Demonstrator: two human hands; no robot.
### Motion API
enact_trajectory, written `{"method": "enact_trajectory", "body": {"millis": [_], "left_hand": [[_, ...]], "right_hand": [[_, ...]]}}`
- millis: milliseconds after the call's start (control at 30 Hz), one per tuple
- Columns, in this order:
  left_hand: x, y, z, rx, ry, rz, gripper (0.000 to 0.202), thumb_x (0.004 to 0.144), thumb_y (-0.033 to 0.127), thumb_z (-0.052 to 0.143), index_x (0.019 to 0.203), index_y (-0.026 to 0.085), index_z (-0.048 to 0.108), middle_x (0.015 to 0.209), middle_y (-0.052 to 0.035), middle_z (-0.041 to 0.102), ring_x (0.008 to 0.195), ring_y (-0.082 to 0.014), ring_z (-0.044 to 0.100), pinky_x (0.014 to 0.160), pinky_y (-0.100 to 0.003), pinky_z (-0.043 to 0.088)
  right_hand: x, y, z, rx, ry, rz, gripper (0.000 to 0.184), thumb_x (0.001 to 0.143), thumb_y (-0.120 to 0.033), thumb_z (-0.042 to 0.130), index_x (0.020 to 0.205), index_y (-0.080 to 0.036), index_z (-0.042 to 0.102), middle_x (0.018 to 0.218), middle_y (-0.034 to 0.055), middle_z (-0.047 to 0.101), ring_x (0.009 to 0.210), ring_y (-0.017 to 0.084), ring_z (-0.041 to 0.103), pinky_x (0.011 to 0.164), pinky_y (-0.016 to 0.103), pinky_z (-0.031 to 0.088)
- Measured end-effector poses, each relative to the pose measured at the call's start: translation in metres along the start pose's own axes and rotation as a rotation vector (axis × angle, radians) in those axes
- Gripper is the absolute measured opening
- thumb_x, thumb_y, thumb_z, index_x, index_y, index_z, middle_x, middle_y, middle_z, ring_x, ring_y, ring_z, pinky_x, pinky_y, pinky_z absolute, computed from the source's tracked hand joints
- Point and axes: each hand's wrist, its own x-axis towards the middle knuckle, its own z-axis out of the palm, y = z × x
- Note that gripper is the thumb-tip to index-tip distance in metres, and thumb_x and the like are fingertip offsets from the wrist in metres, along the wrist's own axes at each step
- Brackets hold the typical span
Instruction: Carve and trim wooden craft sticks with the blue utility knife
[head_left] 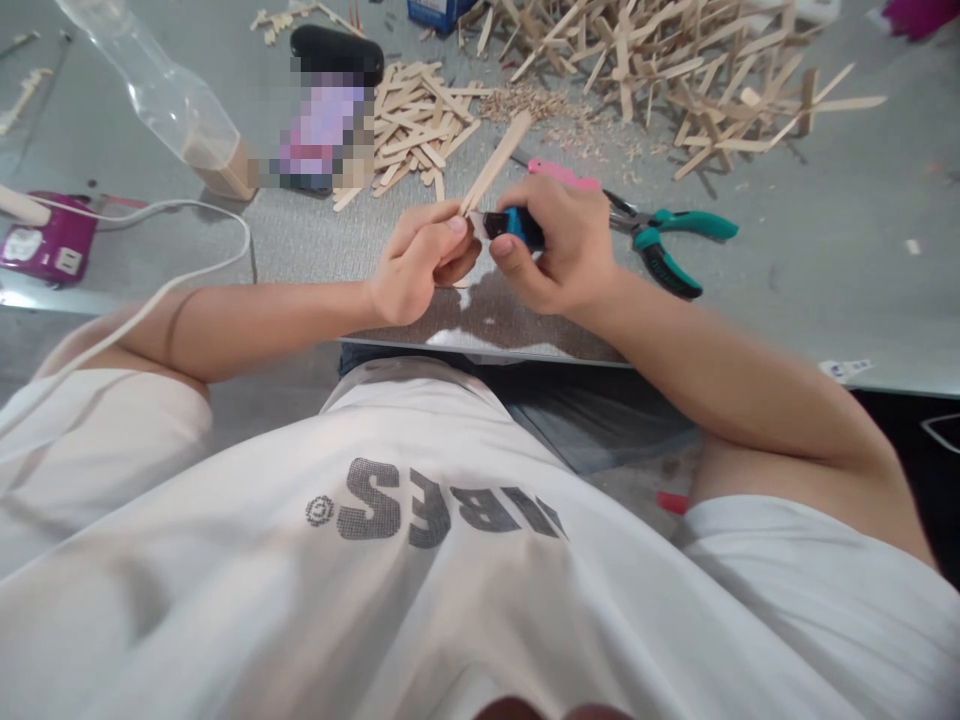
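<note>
My left hand (424, 258) is closed on the near end of a wooden craft stick (498, 160), which points up and away to the right. In my right hand (566, 245) is a blue and black utility knife (517, 228). Its blade meets the stick close to my left fingertips. Just beyond my right hand lies a pink-handled tool (559, 174), partly hidden by that hand. To its right rest pliers (664, 240) with green and black handles, jaws toward my hand.
Behind my hands lie a pile of craft sticks (420, 125), wood shavings (525, 103) and a large heap of wooden pieces (637, 50). Leftward are a phone (322, 130), a black case (337, 54), a clear bottle (172, 110), a purple box (52, 240) and a white cable (202, 268).
</note>
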Motion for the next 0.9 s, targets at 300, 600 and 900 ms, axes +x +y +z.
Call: {"method": "enact_trajectory", "body": {"millis": [300, 600, 900], "left_hand": [[0.002, 0.003, -0.002, -0.061, -0.048, 0.010, 0.067, 0.109, 0.062, 0.071, 0.069, 0.030, 0.028, 0.055, 0.0101, 0.014, 0.047, -0.0083, 0.013, 0.051, -0.031, 0.011], [0.002, 0.006, 0.001, -0.094, -0.053, 0.047, 0.063, 0.111, 0.054, 0.068, 0.067, 0.029, 0.030, 0.051, 0.0106, 0.016, 0.045, -0.0075, 0.010, 0.049, -0.031, 0.008], [0.001, -0.003, -0.004, -0.009, -0.027, -0.009, 0.062, 0.112, 0.062, 0.062, 0.068, 0.032, 0.029, 0.052, 0.0091, 0.020, 0.049, -0.0103, 0.016, 0.052, -0.035, 0.012]], "right_hand": [[-0.008, 0.015, 0.000, 0.063, -0.113, 0.094, 0.080, 0.113, -0.096, 0.029, 0.122, -0.029, 0.073, 0.096, 0.0073, 0.073, 0.087, 0.026, 0.070, 0.087, 0.046, 0.059], [-0.008, 0.014, -0.001, 0.043, -0.117, 0.064, 0.076, 0.115, -0.093, 0.029, 0.124, -0.032, 0.073, 0.098, 0.0060, 0.072, 0.091, 0.026, 0.070, 0.088, 0.045, 0.062], [-0.004, 0.009, -0.003, 0.046, -0.096, 0.057, 0.072, 0.115, -0.091, 0.031, 0.119, -0.033, 0.072, 0.093, 0.0052, 0.071, 0.085, 0.027, 0.070, 0.080, 0.046, 0.059]]}}
